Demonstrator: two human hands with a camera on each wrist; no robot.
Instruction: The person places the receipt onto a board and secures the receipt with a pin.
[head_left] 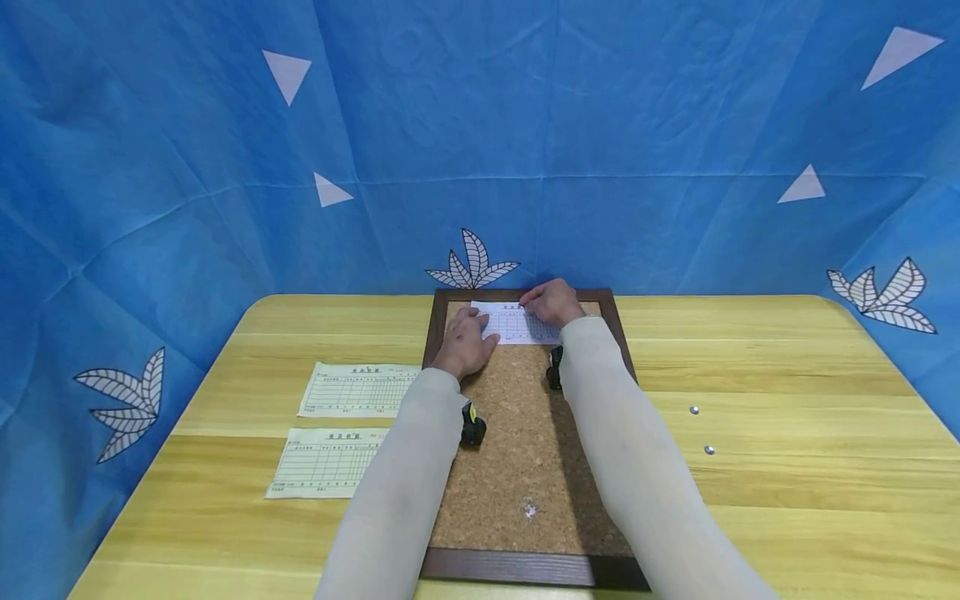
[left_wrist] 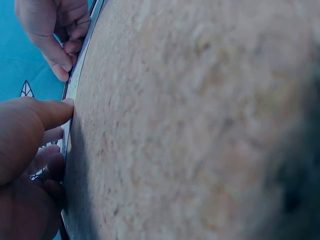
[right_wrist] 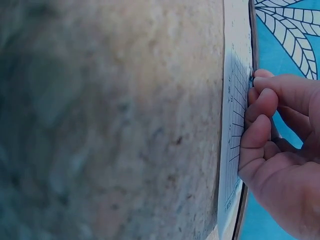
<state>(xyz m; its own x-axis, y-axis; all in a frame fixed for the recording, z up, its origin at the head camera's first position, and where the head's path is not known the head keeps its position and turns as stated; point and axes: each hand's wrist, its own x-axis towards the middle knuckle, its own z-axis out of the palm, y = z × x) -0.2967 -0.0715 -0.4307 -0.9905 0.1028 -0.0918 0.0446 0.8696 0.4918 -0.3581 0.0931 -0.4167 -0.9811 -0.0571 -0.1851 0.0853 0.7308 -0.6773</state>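
Observation:
A printed paper form [head_left: 510, 329] lies across the top of a framed cork board [head_left: 510, 433]. My left hand [head_left: 463, 343] rests on the form's left end, its thumb and fingers spread and pressing the paper. At the form's top edge, near its middle, my right hand [head_left: 553, 303] pinches a small thumbtack between thumb and index finger, mostly hidden by the fingertips. In the right wrist view the other fingers of the right hand [right_wrist: 275, 120] curl against the paper. The left wrist view shows the left thumb [left_wrist: 57, 111] at the form's edge.
Two more forms, one farther back [head_left: 356, 392] and one nearer [head_left: 322, 462], lie left of the board, partly behind the left sleeve. Two shiny thumbtacks, a far one [head_left: 694, 409] and a near one [head_left: 708, 449], sit right of it. A small silvery spot [head_left: 530, 509] shows low on the cork.

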